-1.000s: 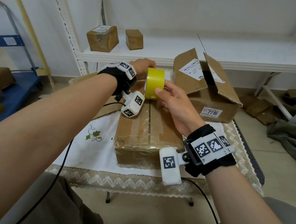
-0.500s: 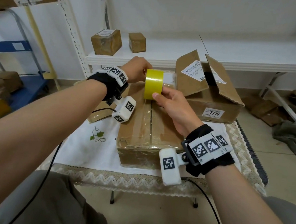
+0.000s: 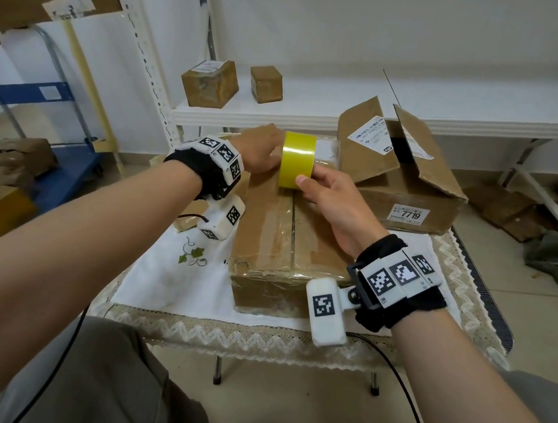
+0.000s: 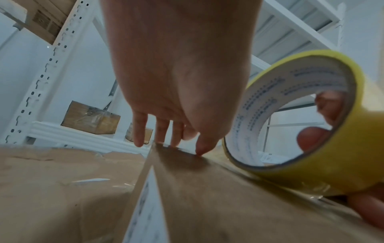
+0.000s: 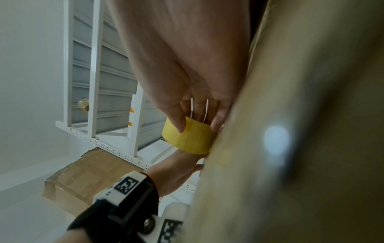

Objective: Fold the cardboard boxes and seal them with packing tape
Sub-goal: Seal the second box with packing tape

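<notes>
A closed cardboard box (image 3: 277, 245) sits on the tabletop (image 3: 160, 281). At the box's far end, the right hand (image 3: 330, 199) grips a yellow tape roll (image 3: 297, 161) standing on its top seam. Beside the roll, the left hand (image 3: 260, 150) presses straight fingertips (image 4: 199, 148) onto the box.

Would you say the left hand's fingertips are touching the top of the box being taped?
Touching. The left wrist view shows the left hand fingertips pressed onto the box top beside the tape roll.
</notes>
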`<state>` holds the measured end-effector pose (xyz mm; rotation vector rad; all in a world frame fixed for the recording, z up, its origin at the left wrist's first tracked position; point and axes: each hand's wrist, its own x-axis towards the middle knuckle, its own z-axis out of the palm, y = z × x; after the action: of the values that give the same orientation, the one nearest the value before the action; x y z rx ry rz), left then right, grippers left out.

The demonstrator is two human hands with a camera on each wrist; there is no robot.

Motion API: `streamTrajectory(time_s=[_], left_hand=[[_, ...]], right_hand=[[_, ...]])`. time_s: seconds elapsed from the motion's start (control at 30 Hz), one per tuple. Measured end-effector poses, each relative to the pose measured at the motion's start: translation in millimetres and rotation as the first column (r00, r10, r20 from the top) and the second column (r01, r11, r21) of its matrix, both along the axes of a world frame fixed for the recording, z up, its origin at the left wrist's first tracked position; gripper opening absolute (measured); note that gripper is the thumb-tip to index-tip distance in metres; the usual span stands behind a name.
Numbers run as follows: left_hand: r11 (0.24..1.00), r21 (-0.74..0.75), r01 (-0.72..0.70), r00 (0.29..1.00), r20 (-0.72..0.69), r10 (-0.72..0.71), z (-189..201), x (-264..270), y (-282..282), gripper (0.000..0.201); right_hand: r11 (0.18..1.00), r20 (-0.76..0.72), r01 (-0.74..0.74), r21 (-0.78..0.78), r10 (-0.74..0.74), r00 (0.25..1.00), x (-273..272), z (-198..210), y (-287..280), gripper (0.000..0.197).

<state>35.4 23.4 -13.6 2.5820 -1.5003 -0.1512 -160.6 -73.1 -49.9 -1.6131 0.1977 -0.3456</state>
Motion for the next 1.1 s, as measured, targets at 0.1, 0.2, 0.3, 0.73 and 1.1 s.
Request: streamTrajectory(time_s=[0.1, 0.2, 0.3, 0.73, 1.1], left_hand=[[0.990, -0.142, 0.012, 0.999, -0.049, -0.019, 12.7, -23.2, 7.3, 0.040], [0.990, -0.127, 0.059, 0.995, -0.073, -0.069, 10.9, -22.8, 9.9, 0.031], [0.998, -0.036, 0.057, 0.995, -0.077, -0.059, 5.8, -19.8, 13.8, 0.036], [0.992, 0.014, 0.122, 0.991, -0.058, -0.121, -3.5, -20.2, 14.3, 0.043], [0.998, 0.069, -0.013, 0.991, -0.132, 0.022, 6.4, -20.3, -0.1, 0.082]], right_hand=[[1.000, -0.007, 0.013, -0.002, -0.013, 1.000, 0.6, -0.3, -1.4, 0.024], [1.000, -0.008, 0.024, -0.004, -0.024, 1.000, 1.1, 0.5, -1.3, 0.025], [1.000, -0.003, 0.028, 0.006, -0.028, 1.000, 2.8, -1.1, -1.2, 0.024], [0.999, -0.002, 0.043, -0.016, -0.043, 0.999, -8.5, 12.5, 5.2, 0.025], [0.997, -0.046, 0.040, -0.071, -0.043, 0.998, -24.3, 28.0, 10.1, 0.033]])
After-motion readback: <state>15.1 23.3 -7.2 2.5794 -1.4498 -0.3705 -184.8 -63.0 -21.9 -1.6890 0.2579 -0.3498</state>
